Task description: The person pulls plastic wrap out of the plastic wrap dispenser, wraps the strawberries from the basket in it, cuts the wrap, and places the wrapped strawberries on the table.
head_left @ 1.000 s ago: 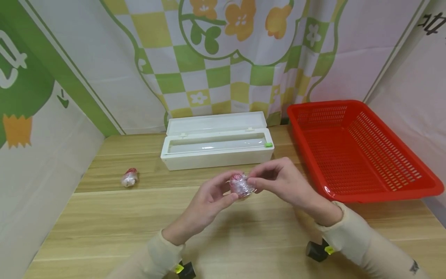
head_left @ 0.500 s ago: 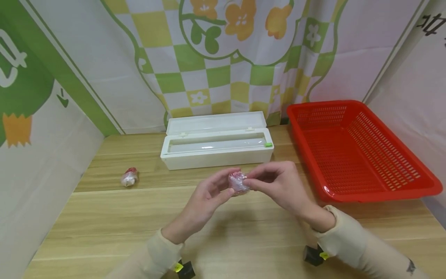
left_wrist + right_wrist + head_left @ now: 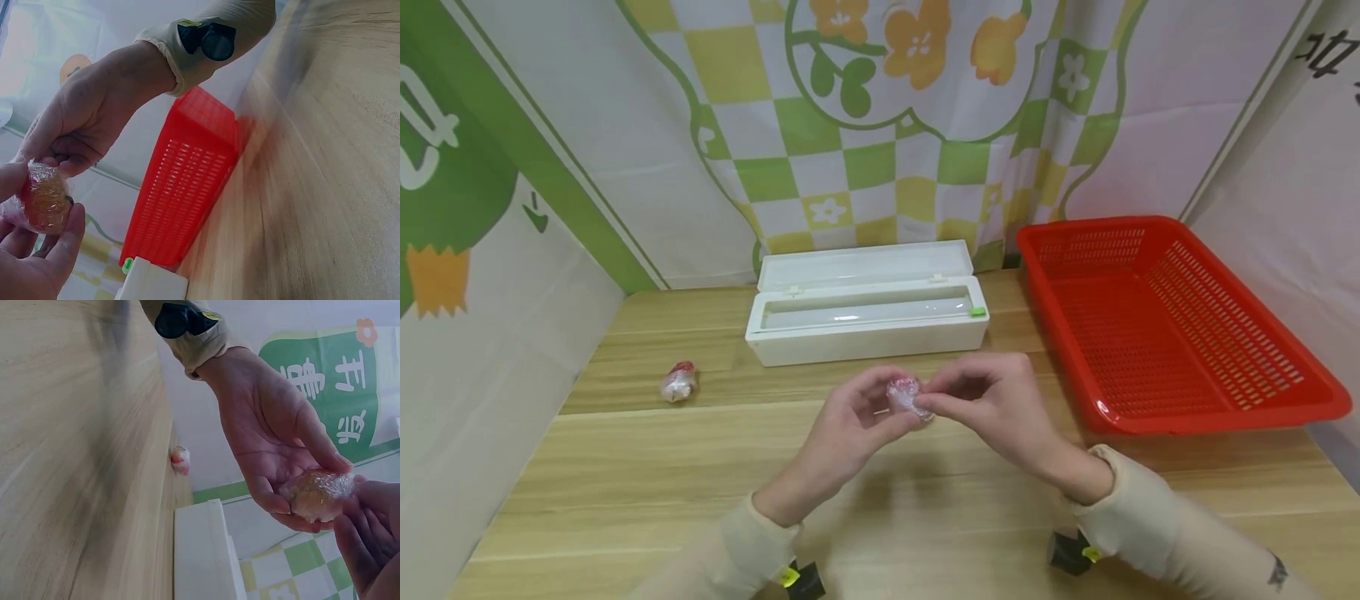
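Note:
A small round item (image 3: 903, 392), reddish on top and paler below, is wrapped in crinkled clear film above the middle of the table. My left hand (image 3: 838, 429) holds it between thumb and fingers. From the other side, my right hand (image 3: 1003, 408) pinches the film with thumb and forefinger. In the left wrist view the wrapped item (image 3: 47, 197) shows a yellowish side through the film; its exact kind is unclear. A second film-wrapped item (image 3: 680, 382), red at one end, lies on the table to the left.
Behind the hands stands a long white cling film dispenser (image 3: 872, 340), lid raised, with a roll inside and a green tab at its right end. A red perforated plastic basket (image 3: 1075, 350) occupies the right side. Printed curtains enclose the wooden table (image 3: 647, 492).
The right hand has shifted a little left, closer to the left hand. The wrapped item has moved slightly left and turned between the fingers. The other wrapped item has stayed in place.

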A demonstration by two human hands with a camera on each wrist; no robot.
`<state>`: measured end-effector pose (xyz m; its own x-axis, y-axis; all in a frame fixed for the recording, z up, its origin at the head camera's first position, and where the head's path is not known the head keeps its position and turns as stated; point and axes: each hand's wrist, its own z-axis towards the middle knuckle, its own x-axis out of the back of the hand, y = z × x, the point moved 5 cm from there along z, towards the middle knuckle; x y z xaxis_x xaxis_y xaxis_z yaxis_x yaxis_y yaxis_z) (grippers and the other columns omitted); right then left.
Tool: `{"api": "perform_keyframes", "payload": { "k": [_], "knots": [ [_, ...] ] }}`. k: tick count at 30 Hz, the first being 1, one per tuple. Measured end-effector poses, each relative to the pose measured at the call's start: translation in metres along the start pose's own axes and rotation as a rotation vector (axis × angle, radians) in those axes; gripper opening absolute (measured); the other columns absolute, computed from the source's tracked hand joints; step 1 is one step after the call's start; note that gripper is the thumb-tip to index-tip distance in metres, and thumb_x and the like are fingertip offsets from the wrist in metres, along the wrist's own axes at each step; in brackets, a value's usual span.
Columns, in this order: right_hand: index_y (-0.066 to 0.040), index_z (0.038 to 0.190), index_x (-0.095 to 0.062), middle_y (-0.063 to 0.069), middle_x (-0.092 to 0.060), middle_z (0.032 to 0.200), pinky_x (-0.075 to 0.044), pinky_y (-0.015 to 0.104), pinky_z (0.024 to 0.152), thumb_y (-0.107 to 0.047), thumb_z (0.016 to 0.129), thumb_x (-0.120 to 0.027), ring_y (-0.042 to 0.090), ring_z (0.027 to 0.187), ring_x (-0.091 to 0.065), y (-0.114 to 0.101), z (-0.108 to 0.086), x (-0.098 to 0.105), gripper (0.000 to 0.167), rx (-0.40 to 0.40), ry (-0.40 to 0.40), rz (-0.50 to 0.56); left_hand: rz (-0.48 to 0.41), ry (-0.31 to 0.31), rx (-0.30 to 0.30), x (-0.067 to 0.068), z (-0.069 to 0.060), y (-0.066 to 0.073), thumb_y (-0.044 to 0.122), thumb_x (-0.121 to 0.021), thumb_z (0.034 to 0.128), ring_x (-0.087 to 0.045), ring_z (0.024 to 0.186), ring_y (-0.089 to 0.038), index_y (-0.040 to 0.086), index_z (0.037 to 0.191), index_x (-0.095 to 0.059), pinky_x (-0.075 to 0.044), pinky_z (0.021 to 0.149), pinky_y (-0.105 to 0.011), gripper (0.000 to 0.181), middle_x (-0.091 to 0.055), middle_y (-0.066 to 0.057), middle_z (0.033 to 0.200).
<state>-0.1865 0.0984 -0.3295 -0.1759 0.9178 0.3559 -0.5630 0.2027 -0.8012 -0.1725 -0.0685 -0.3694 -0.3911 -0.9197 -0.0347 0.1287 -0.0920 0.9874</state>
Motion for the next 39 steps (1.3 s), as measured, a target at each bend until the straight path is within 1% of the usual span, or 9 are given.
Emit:
{"api": "perform_keyframes", "payload": {
  "k": [6, 13, 18, 21, 25, 30, 32, 35, 39],
  "knots": [
    [-0.008, 0.085, -0.077, 0.006, -0.076, 0.08, -0.061, 0.03, 0.062, -0.008, 0.077, -0.083, 0.011, 0.066, -0.068, 0.0075, 0.0013, 0.0, 0.009, -0.12, -0.097, 0.062, 0.017, -0.04, 0.005, -0.0012, -0.0008, 0.0012, 0.007, -0.069, 0.0908, -0.067, 0.105, -0.013, 0.0, 0.131, -0.054, -0.059, 0.09, -0.033, 0.043, -0.064, -0.022, 0.124],
    [-0.005, 0.089, -0.076, 0.011, -0.076, 0.086, -0.062, 0.031, 0.066, -0.005, 0.081, -0.079, 0.012, 0.071, -0.07, 0.0094, 0.002, -0.0002, 0.009, -0.173, -0.163, 0.104, 0.041, -0.051, 0.014, -0.0012, -0.0013, 0.0016, 0.007, -0.063, 0.095, -0.066, 0.107, -0.013, 0.003, 0.135, -0.05, -0.058, 0.091, -0.029, 0.043, -0.062, -0.023, 0.128],
    [-0.006, 0.088, -0.075, 0.01, -0.075, 0.084, -0.062, 0.032, 0.064, -0.005, 0.08, -0.08, 0.012, 0.069, -0.07, 0.0085, 0.0015, -0.0013, 0.009, -0.187, -0.153, 0.111, 0.023, -0.085, 0.01, -0.0039, -0.001, 0.0023, 0.008, -0.059, 0.0974, -0.063, 0.112, -0.012, 0.001, 0.137, -0.048, -0.057, 0.094, -0.027, 0.042, -0.059, -0.023, 0.131],
    [-0.006, 0.086, -0.075, 0.01, -0.075, 0.081, -0.062, 0.031, 0.063, -0.006, 0.079, -0.081, 0.012, 0.067, -0.069, 0.0078, 0.0009, -0.0028, 0.009, -0.188, -0.132, 0.105, 0.013, -0.092, 0.016, -0.0047, -0.0008, 0.0017, 0.007, -0.061, 0.0958, -0.063, 0.112, -0.012, -0.002, 0.138, -0.045, -0.057, 0.093, -0.026, 0.046, -0.058, -0.024, 0.132],
    [-0.007, 0.084, -0.076, 0.008, -0.075, 0.079, -0.061, 0.03, 0.061, -0.008, 0.078, -0.083, 0.011, 0.066, -0.068, 0.0071, -0.0002, -0.004, 0.01, -0.189, -0.105, 0.091, 0.048, -0.079, 0.031, -0.0047, 0.0002, -0.0011, 0.008, -0.067, 0.0927, -0.063, 0.11, -0.015, -0.002, 0.137, -0.046, -0.057, 0.091, -0.025, 0.051, -0.06, -0.022, 0.13],
    [-0.01, 0.084, -0.077, 0.005, -0.076, 0.08, -0.061, 0.03, 0.062, -0.008, 0.077, -0.083, 0.011, 0.066, -0.068, 0.0065, -0.0009, -0.0045, 0.01, -0.19, -0.1, 0.068, 0.067, -0.064, 0.038, -0.005, 0.0003, -0.0008, 0.009, -0.066, 0.0934, -0.064, 0.109, -0.016, 0.0, 0.134, -0.049, -0.058, 0.089, -0.025, 0.045, -0.062, -0.021, 0.127],
    [-0.01, 0.085, -0.077, 0.005, -0.076, 0.08, -0.061, 0.03, 0.062, -0.008, 0.077, -0.083, 0.011, 0.066, -0.069, 0.0069, -0.0011, -0.0048, 0.01, -0.194, -0.103, 0.064, 0.057, -0.068, 0.028, -0.0053, 0.0004, -0.0001, 0.006, -0.065, 0.0935, -0.064, 0.108, -0.014, -0.002, 0.133, -0.049, -0.058, 0.088, -0.025, 0.044, -0.06, -0.023, 0.127],
    [-0.01, 0.085, -0.077, 0.005, -0.076, 0.081, -0.061, 0.03, 0.063, -0.008, 0.077, -0.083, 0.012, 0.067, -0.069, 0.0079, -0.0014, -0.0055, 0.011, -0.207, -0.113, 0.067, 0.072, -0.069, 0.002, -0.0054, 0.0007, 0.0005, 0.003, -0.064, 0.0933, -0.066, 0.104, -0.01, -0.003, 0.135, -0.049, -0.059, 0.085, -0.024, 0.044, -0.059, -0.024, 0.125],
    [-0.009, 0.086, -0.077, 0.006, -0.076, 0.081, -0.061, 0.029, 0.064, -0.009, 0.077, -0.084, 0.012, 0.067, -0.069, 0.0108, -0.0016, -0.006, 0.011, -0.223, -0.112, 0.067, 0.156, -0.033, -0.04, -0.0041, 0.0015, 0.0015, 0.001, -0.065, 0.0915, -0.067, 0.104, -0.012, 0.002, 0.138, -0.049, -0.059, 0.086, -0.025, 0.049, -0.062, -0.022, 0.122]
  ]
}}
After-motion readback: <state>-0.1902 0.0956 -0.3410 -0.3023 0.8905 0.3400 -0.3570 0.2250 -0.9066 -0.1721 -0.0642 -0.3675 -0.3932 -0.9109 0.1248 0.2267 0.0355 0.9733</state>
